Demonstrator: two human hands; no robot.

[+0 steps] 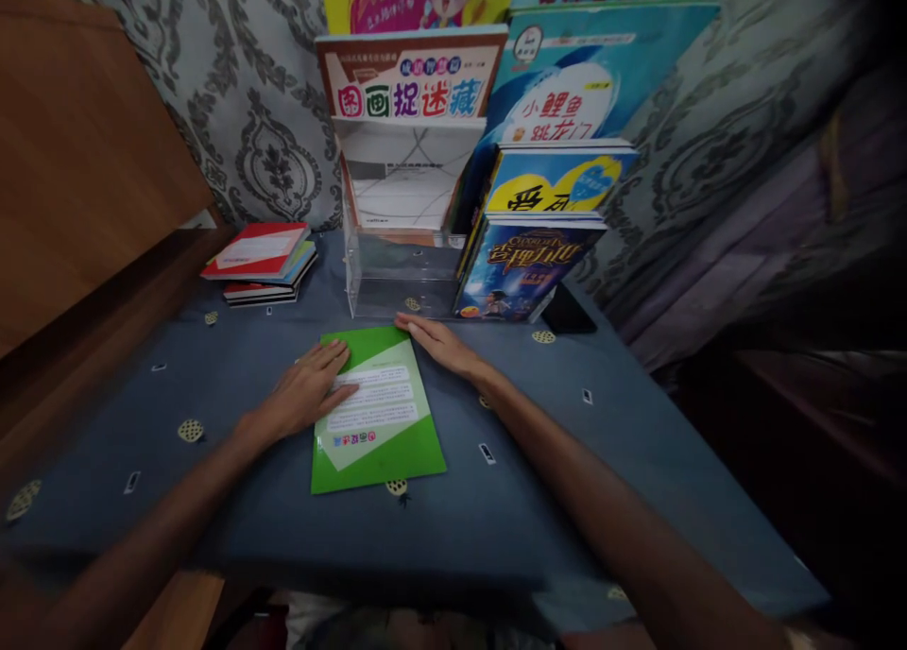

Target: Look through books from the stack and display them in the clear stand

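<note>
A green book (383, 461) lies flat on the blue tablecloth, its printed text upside down to me. My left hand (308, 390) rests on the book's left side, fingers stretched out and thumb apart. At the far right corner of the book is my right hand (439, 343), its fingers extended and fingertips touching or just beside the edge. Just beyond the book stands a clear acrylic book rack (403, 286). Its left side holds picture books (411, 74) above a see-through front compartment, and its right side holds a dark blue book (521, 267) in front.
A small stack of books (259, 253), red on top, lies left of the rack. A dark flat object (571, 310) lies at the rack's right foot. A wooden panel (92, 149) borders the table (233, 499) on the left, and a patterned curtain (262, 111) hangs behind.
</note>
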